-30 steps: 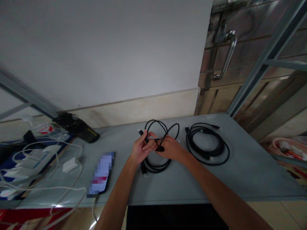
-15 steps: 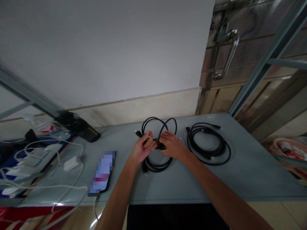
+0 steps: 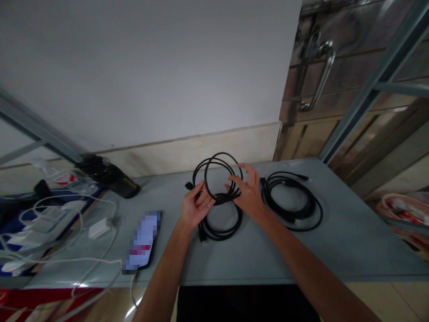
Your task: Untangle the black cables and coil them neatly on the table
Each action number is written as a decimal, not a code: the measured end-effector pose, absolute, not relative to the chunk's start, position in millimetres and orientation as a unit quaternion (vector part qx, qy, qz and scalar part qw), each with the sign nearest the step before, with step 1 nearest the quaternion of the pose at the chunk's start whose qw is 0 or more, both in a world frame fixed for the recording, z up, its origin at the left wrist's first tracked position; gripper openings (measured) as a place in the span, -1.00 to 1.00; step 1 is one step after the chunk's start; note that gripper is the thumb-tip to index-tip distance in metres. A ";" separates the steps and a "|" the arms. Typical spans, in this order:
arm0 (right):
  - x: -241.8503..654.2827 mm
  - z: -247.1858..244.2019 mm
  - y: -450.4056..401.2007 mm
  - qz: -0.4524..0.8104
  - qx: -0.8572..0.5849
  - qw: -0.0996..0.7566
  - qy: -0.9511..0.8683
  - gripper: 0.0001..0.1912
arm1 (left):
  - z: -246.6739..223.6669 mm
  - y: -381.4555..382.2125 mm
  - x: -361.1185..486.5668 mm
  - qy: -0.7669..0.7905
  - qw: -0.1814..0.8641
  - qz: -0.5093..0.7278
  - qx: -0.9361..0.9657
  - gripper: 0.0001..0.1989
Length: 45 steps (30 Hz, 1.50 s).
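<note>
A thin black cable point(image 3: 219, 153) is looped into rings held up between my hands over the grey tabletop. My left hand point(image 3: 196, 206), palm turned up, holds the left side of the loops between thumb and fingers. On the right side, my right hand point(image 3: 248, 191) has its bent fingers and thumb around the strands. A black plug point(image 3: 188, 185) sticks out just left of my left fingers. Below the hands lies another round of black cable point(image 3: 223, 238) with a plug point(image 3: 202, 235) at its left; whether it joins the held loops I cannot tell.
A second coiled black cable point(image 3: 291, 214) lies to the right. On the left are a phone point(image 3: 144, 243), a white adapter point(image 3: 99, 228), white cords, a black bottle point(image 3: 122, 181) and a clear plastic bottle point(image 3: 72, 181). A wall point(image 3: 167, 89) rises behind the table.
The upper loop has become a rounder ring and stands higher. My right hand has moved right and up, with its fingers more spread. My left hand has opened slightly and shifted left.
</note>
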State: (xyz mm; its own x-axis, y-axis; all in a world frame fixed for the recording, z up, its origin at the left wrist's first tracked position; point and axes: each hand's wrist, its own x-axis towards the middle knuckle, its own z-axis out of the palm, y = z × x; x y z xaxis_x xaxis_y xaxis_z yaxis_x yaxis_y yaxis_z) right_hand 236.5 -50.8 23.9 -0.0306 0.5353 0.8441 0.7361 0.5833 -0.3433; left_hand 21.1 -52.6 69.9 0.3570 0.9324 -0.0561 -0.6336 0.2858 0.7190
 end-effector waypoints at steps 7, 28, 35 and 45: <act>234.2 20.6 -49.1 0.072 -0.425 0.538 -0.724 -0.63 | 67.3 -49.5 19.3 0.256 0.752 0.507 0.334 -0.72; 230.4 0.0 -45.1 0.242 -0.425 0.462 -0.739 -0.64 | 32.1 -34.4 27.2 0.452 0.469 0.619 0.440 -0.43; 229.7 3.5 -44.2 0.262 -0.421 0.458 -0.738 -0.69 | 27.4 -32.2 18.8 0.476 0.397 0.609 0.496 -0.59; 234.4 7.4 -47.4 0.227 -0.439 0.411 -0.766 -0.66 | 13.9 -18.8 5.0 0.529 0.336 0.558 0.544 -0.66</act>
